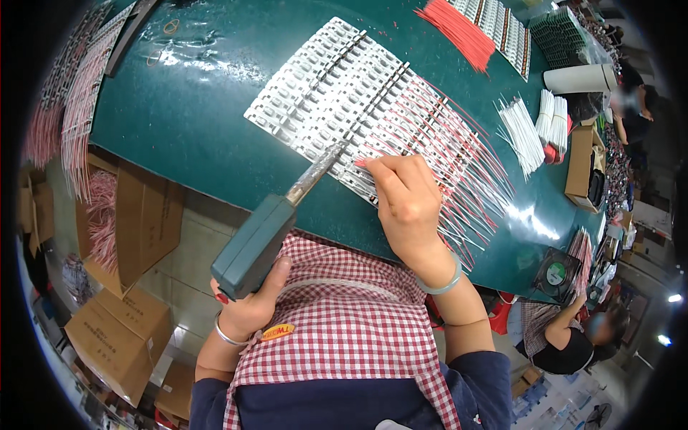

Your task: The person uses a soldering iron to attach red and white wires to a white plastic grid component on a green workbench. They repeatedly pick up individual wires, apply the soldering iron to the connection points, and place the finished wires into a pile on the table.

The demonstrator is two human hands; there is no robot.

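Observation:
A soldering gun (pixel 252 240) with a boxy dark green body and a long metal barrel is gripped in my left hand (pixel 247 309). Its tip reaches the near edge of a white panel of small circuit boards (pixel 308 89) lying on the table. My right hand (pixel 408 204) bends over the same panel, thumb and forefinger pinched on the end of a red wire (pixel 360 163) close to the tip. Many red and white wires (pixel 476 168) fan out from the panel's right part, some running under my right hand. The left part of the panel carries no wires.
The green table (pixel 193 129) holds red wires (pixel 455 32), white wire bundles (pixel 522 132) and a white roll (pixel 579 79) at the right. Wired panels (pixel 89 100) overhang its left edge. Open cardboard boxes (pixel 147 215) stand below. A co-worker (pixel 573 337) sits at right.

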